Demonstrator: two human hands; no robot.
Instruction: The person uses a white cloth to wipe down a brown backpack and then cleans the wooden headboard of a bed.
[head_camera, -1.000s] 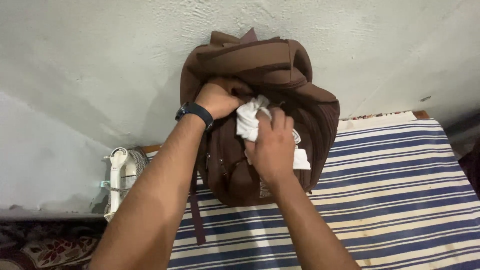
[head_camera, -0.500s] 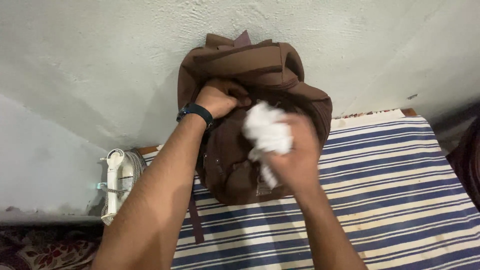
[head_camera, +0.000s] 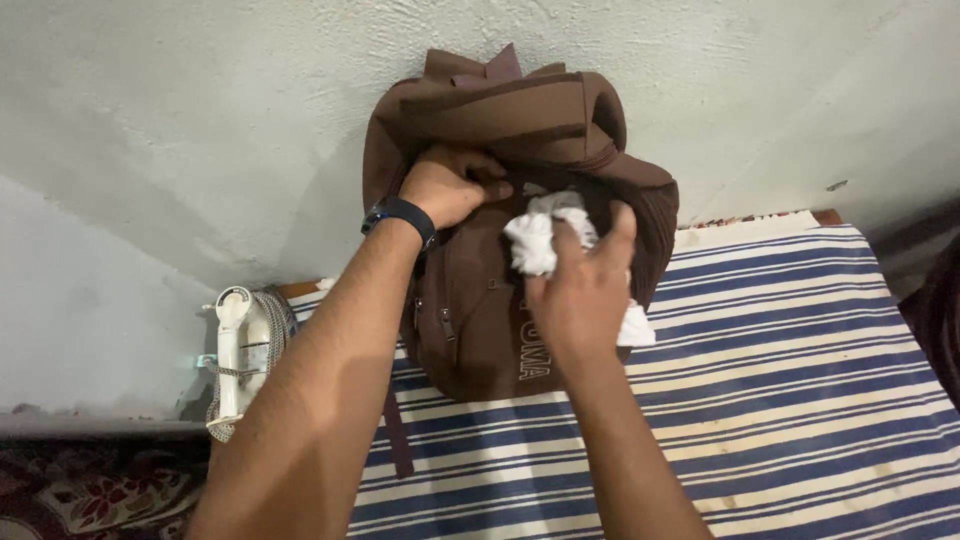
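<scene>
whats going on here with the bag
A person leans over a brown backpack that stands against a pale wall on a blue-and-white striped cloth. The left hand, with a dark watch at the wrist, grips the edge of the bag's opening. The right hand holds a bunched white cloth right at that opening. A white clothes iron sits at the left.

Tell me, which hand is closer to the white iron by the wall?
The left. The left hand grips the brown backpack at its opening, on the white iron's side. The right hand holds the white cloth, farther away.
</scene>
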